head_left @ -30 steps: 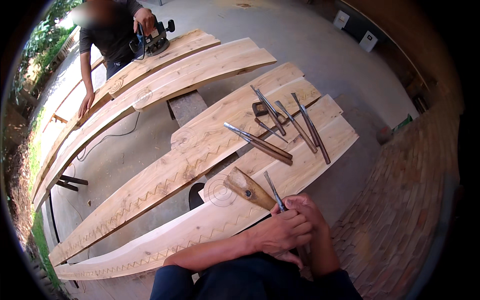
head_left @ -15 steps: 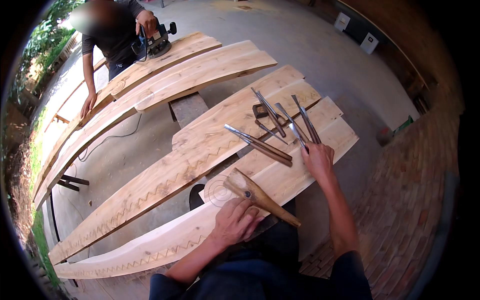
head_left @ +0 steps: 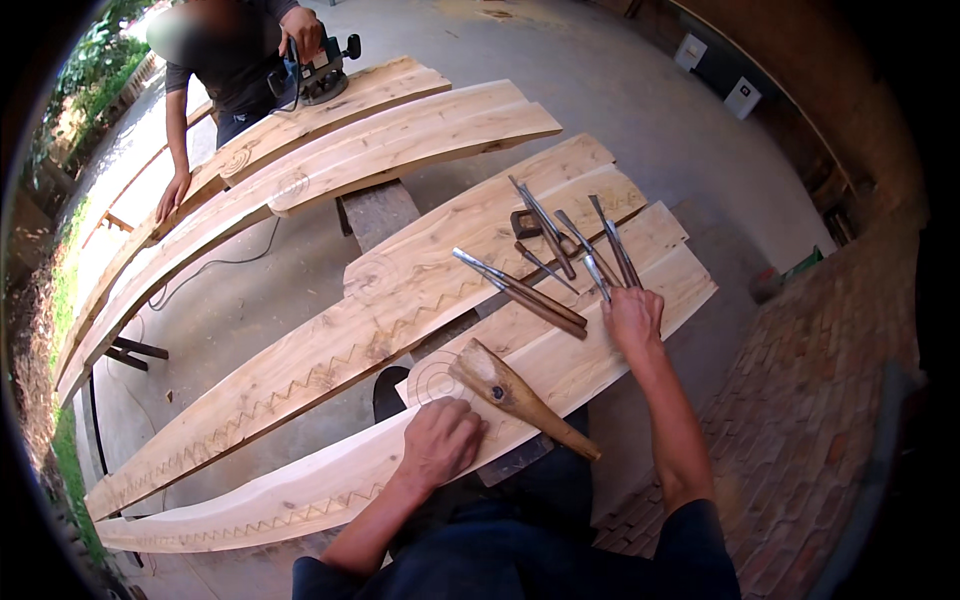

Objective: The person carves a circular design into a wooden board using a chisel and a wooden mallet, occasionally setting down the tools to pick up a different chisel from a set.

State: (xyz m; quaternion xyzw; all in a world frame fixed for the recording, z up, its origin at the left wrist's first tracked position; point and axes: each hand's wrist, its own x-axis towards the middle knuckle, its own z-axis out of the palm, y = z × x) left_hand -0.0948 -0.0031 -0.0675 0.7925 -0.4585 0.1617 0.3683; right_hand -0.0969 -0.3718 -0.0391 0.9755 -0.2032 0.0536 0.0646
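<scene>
My right hand [head_left: 634,315] is closed on the handle of a wood chisel [head_left: 594,274], its blade pointing away from me over the near plank. My left hand [head_left: 442,438] rests in a loose fist on the near plank [head_left: 330,470], beside carved rings; its fingertips are hidden. Close to it lies a wooden mallet [head_left: 520,397], its handle overhanging the plank's edge. Two chisels [head_left: 530,300] lie side by side left of my right hand. Further chisels and gouges [head_left: 545,222] are spread across the two nearer planks, with a small dark square block [head_left: 523,223] among them.
Across from me, a person holds a router [head_left: 320,75] on the farthest plank [head_left: 385,88]. Another long plank [head_left: 440,130] lies between. Zigzag lines mark the nearer planks. A black cord [head_left: 225,260] trails to the floor, and a brick surface [head_left: 770,430] lies at right.
My left hand has moved left, away from the mallet, onto the plank. My right hand stays at the chisel. The view has shifted slightly.
</scene>
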